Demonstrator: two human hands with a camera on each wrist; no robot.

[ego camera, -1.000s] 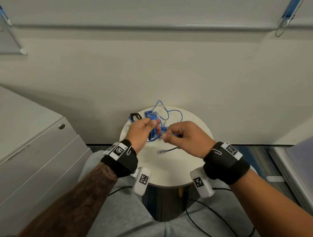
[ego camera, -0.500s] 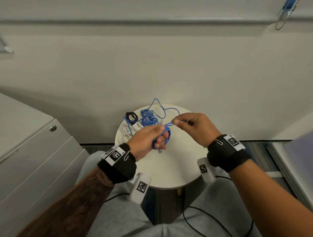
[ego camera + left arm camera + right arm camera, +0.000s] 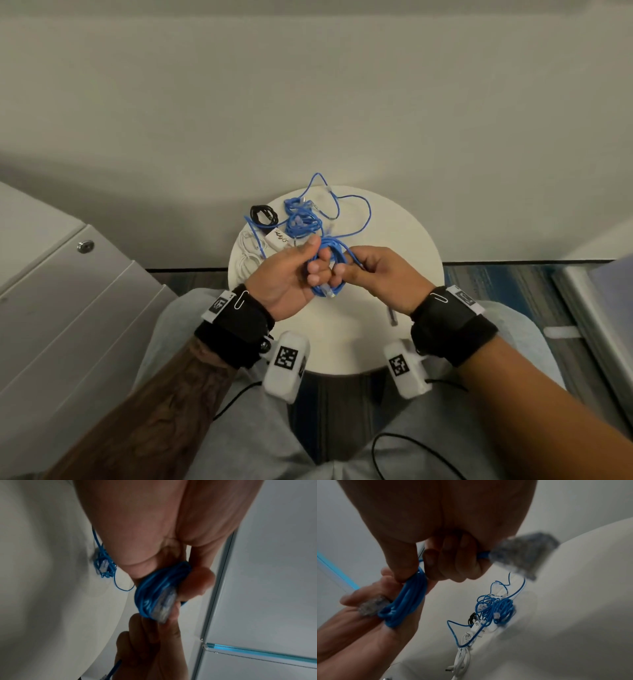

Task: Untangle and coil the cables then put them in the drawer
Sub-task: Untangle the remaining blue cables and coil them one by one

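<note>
My left hand (image 3: 301, 270) grips a coil of blue cable (image 3: 330, 260) above the round white table (image 3: 404, 240), thumb on top, with a clear plug (image 3: 328, 292) sticking out below. In the left wrist view the coil (image 3: 154, 588) and its plug (image 3: 165, 605) sit against my fingers. My right hand (image 3: 370, 274) pinches the cable's free end beside the coil; the right wrist view shows the coil (image 3: 406, 597) and the other plug (image 3: 522, 555) past my knuckles. A tangled heap of blue cable (image 3: 303, 219) (image 3: 494, 608) lies behind.
A small black cable coil (image 3: 262, 215), a white cable bundle (image 3: 250, 253) (image 3: 462, 660) and a white tagged adapter (image 3: 277, 237) lie at the table's left. A grey drawer cabinet (image 3: 68, 308) with a lock stands at left, drawers closed. A wall is behind the table.
My right hand swung from up and right back down against the left hand, laying another turn on the blue coil. The left hand stayed holding the coil.
</note>
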